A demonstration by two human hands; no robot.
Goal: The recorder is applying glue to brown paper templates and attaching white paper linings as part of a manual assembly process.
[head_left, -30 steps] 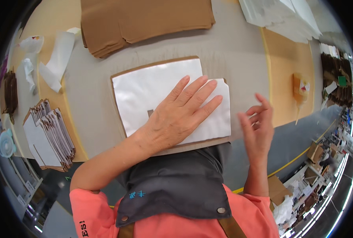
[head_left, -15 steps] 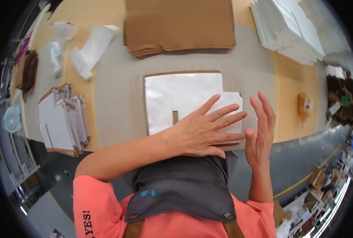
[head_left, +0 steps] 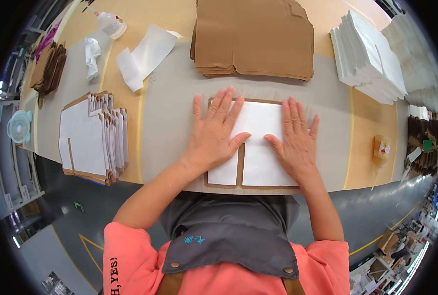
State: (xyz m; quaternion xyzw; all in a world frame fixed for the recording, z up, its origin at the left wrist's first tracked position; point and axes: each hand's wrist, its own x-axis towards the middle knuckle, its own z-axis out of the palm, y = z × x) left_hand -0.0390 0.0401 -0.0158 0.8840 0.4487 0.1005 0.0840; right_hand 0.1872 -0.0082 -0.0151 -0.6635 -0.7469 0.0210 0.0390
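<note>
Directly before me a white sheet (head_left: 263,162) lies on a slightly larger brown piece (head_left: 240,169), whose edge shows all round and through a narrow slot near the front. My left hand (head_left: 214,130) rests flat on the sheet's left part, fingers pointing away from me and partly past its far left corner. On the right part lies my right hand (head_left: 295,137), palm down, with the fingers stretched and the thumb pointing inward. Neither hand grips anything. The sheet's right edge is partly hidden under the right hand.
A stack of brown pieces (head_left: 258,39) lies beyond. White sheets (head_left: 366,54) are stacked far right; white-faced brown pieces (head_left: 84,140) pile up at left. A clear bottle (head_left: 112,24), a crumpled tissue (head_left: 92,56) and a yellow bottle (head_left: 381,147) stand or lie about the table (head_left: 172,123).
My hands have moved apart from the sheet's right side. The left now lies flat on the left part, and the right has come down from the air onto the right part.
</note>
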